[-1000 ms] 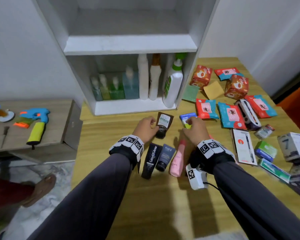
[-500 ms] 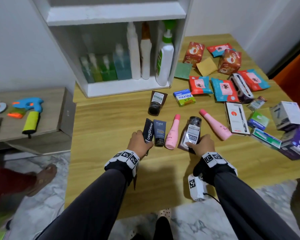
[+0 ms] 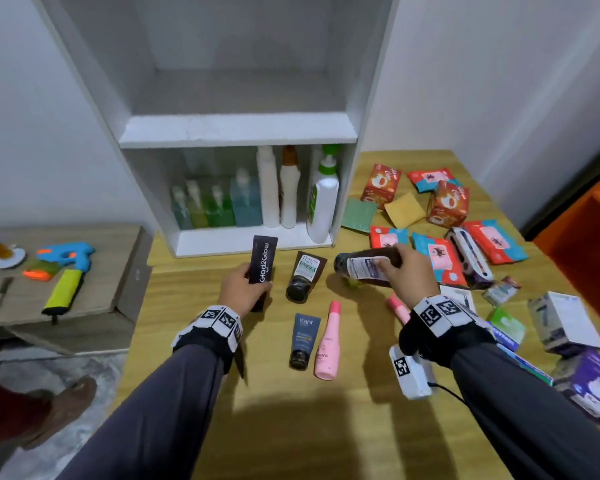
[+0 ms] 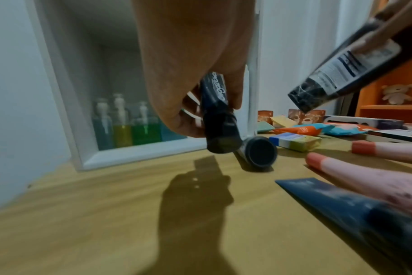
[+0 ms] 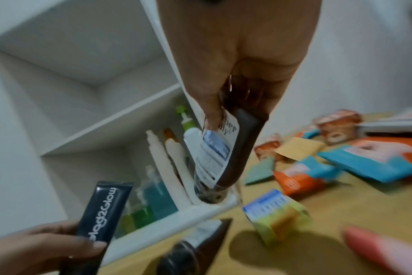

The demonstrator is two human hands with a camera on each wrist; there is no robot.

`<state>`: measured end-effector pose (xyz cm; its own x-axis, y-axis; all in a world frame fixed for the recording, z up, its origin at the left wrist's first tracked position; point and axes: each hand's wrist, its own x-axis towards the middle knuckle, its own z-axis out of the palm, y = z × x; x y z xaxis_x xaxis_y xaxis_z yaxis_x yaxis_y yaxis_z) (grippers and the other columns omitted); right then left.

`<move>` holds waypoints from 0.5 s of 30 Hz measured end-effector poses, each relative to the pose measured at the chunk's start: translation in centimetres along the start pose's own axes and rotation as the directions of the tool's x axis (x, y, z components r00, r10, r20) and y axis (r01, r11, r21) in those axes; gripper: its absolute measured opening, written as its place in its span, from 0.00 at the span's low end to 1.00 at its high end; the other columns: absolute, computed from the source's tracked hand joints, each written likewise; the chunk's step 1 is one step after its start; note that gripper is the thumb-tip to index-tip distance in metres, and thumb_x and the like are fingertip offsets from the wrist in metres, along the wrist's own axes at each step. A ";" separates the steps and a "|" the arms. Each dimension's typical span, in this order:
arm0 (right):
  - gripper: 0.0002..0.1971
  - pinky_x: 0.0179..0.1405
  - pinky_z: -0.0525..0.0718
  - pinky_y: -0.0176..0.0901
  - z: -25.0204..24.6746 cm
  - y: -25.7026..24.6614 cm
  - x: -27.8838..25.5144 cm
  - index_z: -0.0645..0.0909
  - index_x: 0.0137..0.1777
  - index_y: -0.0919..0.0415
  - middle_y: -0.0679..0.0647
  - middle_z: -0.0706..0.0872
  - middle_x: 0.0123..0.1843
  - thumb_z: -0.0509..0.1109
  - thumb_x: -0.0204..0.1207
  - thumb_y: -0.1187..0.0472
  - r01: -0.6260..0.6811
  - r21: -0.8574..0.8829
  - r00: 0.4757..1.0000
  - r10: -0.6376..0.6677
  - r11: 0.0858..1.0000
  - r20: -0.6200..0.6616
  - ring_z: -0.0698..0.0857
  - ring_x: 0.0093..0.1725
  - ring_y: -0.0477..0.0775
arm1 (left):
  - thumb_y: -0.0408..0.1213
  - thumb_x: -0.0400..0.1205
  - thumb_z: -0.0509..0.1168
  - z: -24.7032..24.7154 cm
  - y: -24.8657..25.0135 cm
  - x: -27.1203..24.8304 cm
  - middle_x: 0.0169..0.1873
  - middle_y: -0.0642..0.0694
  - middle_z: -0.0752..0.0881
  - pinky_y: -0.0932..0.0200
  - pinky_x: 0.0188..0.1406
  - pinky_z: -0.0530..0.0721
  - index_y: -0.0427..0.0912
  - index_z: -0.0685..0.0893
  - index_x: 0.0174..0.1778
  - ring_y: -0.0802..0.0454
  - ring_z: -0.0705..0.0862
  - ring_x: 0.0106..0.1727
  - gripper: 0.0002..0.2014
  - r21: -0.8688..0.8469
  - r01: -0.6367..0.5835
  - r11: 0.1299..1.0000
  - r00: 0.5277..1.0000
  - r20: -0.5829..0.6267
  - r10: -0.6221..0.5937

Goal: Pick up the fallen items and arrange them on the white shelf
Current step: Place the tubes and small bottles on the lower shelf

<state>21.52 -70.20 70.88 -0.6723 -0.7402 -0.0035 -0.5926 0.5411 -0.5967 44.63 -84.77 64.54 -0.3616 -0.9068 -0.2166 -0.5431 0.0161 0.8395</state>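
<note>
Both hands loaded, lifting toward white shelf (image 3: pixel 238 129).
Left hand (image 3: pixel 238 292) clenched round black tube (image 3: pixel 262 261), crimp end up, likely for standing upright; right hand (image 3: pixel 407 275) grasping brown bottle (image 3: pixel 368 266), tilted. On table (image 3: pixel 187 299): three tubes or bottles between hands; seven bottles shelved.

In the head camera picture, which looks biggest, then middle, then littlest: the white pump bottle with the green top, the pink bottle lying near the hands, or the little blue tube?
1. White pump bottle, biggest, though it stands farther back.
2. Pink bottle.
3. Blue tube, littlest, but only slightly shorter than the pink bottle beside it.
</note>
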 end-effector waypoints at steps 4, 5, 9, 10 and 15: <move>0.12 0.43 0.71 0.42 0.5 -5.4 4.2 0.82 0.58 0.65 0.65 0.87 0.52 0.66 0.79 0.59 0.189 -0.005 0.979 -0.189 0.982 0.076 0.84 0.54 0.65 | 0.33 0.70 0.77 -1.9 0.7 2.8 0.51 0.42 0.88 0.55 0.52 0.82 0.36 0.84 0.58 0.44 0.85 0.49 0.20 -0.015 -0.039 0.999 0.998 -0.050 0.038; 0.12 0.43 0.73 0.43 1.2 -6.6 5.2 0.82 0.58 0.64 0.65 0.87 0.52 0.66 0.78 0.60 0.227 -0.008 0.969 -0.225 0.974 0.106 0.84 0.53 0.64 | 0.33 0.70 0.78 -2.3 0.6 3.6 0.50 0.41 0.88 0.55 0.50 0.82 0.35 0.85 0.56 0.43 0.86 0.49 0.20 -0.027 -0.036 0.999 0.998 -0.059 0.034; 0.11 0.48 0.80 0.48 4.9 -9.9 9.2 0.82 0.57 0.61 0.64 0.87 0.52 0.65 0.79 0.58 0.314 -0.060 0.931 -0.294 0.948 0.216 0.85 0.53 0.64 | 0.32 0.71 0.76 -4.0 0.0 7.8 0.48 0.38 0.89 0.54 0.47 0.83 0.33 0.86 0.55 0.45 0.85 0.43 0.17 -0.068 -0.006 0.998 0.998 -0.068 0.001; 0.10 0.48 0.81 0.49 5.8 -10.4 10.1 0.82 0.56 0.62 0.65 0.87 0.51 0.65 0.80 0.59 0.328 -0.065 0.923 -0.305 0.942 0.233 0.85 0.52 0.64 | 0.31 0.72 0.76 -4.3 -0.2 8.8 0.49 0.38 0.89 0.52 0.47 0.84 0.33 0.85 0.55 0.43 0.85 0.43 0.16 -0.084 0.011 0.996 0.999 -0.049 -0.015; 0.09 0.49 0.80 0.48 9.7 -11.8 14.3 0.82 0.53 0.66 0.67 0.87 0.50 0.63 0.80 0.63 0.349 -0.114 0.905 -0.303 0.930 0.299 0.84 0.52 0.65 | 0.29 0.73 0.74 -5.2 -1.1 14.1 0.48 0.39 0.88 0.64 0.38 0.84 0.33 0.85 0.56 0.45 0.85 0.46 0.16 -0.097 0.020 0.995 0.999 0.031 -0.017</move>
<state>23.22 -91.04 70.04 -0.2960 -0.9531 -0.0625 -0.8366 0.2903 -0.4645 44.09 -99.78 63.12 -0.3750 -0.8937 -0.2463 -0.4743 -0.0433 0.8793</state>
